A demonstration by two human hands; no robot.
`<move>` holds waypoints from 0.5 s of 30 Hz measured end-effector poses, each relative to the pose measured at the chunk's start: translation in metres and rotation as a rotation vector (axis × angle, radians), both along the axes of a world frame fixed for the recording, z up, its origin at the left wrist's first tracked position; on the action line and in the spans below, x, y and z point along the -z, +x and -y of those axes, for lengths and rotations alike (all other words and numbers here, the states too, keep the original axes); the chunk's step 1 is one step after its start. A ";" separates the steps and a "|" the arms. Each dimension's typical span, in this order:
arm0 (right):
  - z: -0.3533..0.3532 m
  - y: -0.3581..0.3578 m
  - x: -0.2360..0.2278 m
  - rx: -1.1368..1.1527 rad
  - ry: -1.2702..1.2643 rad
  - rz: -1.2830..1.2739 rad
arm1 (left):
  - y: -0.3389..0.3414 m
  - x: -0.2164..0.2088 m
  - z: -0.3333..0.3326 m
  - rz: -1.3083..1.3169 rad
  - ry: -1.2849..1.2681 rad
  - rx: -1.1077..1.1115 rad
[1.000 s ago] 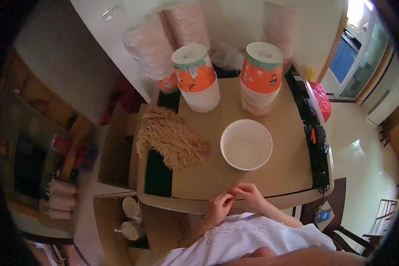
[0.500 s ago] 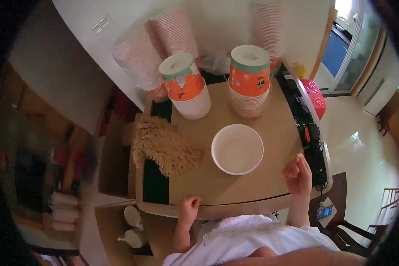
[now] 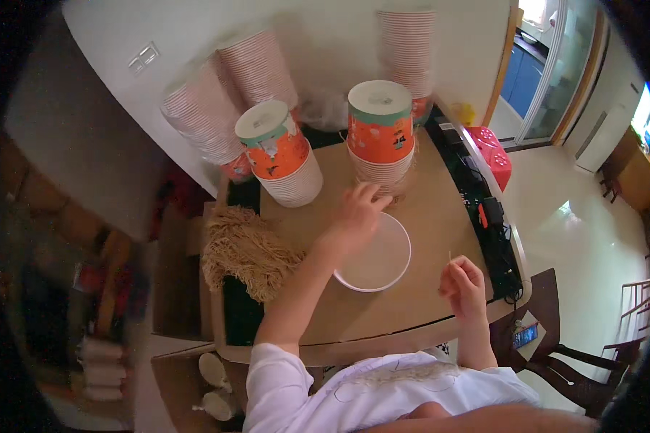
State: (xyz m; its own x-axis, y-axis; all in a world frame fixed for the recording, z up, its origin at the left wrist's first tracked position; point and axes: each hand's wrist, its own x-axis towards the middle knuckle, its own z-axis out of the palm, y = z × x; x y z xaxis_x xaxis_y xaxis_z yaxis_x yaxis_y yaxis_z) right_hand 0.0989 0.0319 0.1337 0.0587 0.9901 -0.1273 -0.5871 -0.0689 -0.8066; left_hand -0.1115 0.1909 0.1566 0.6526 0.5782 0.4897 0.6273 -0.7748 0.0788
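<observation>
My left hand [image 3: 360,209] reaches across the white paper tub [image 3: 391,268], which stands mouth up on the cardboard. Its fingers are apart at the lower edge of the right stack of upturned paper tubs [image 3: 381,137]; whether they touch it I cannot tell. Part of the single tub is hidden under that hand and forearm. My right hand [image 3: 464,283] is closed in a pinch near the table's right side, with a thin pale strand [image 3: 450,255] sticking up from the fingers. A bundle of tan strings [image 3: 247,252] lies left of my left forearm.
Another stack of upturned orange and white tubs [image 3: 278,155] stands at the back left. Taller wrapped stacks [image 3: 258,71] lean by the wall. Cables and a black adapter [image 3: 491,212] line the right edge. An open carton [image 3: 184,393] stands below left; a red stool [image 3: 490,155] stands beyond the table.
My left hand has moved from the table's near edge up and over the tub to the right stack. My right hand has shifted slightly left and down. The view has shifted a little.
</observation>
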 end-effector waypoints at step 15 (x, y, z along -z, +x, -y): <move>-0.079 -0.052 -0.003 -0.506 0.066 0.946 | -0.045 0.042 0.066 0.241 -0.676 -0.297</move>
State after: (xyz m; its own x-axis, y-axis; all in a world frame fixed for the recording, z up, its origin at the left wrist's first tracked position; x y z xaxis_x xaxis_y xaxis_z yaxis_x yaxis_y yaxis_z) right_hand 0.0465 0.1112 0.1366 -0.3134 0.9302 -0.1912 0.3624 -0.0690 -0.9295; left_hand -0.1569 0.1252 0.1148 0.3442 0.9357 0.0769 0.7066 -0.3121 0.6351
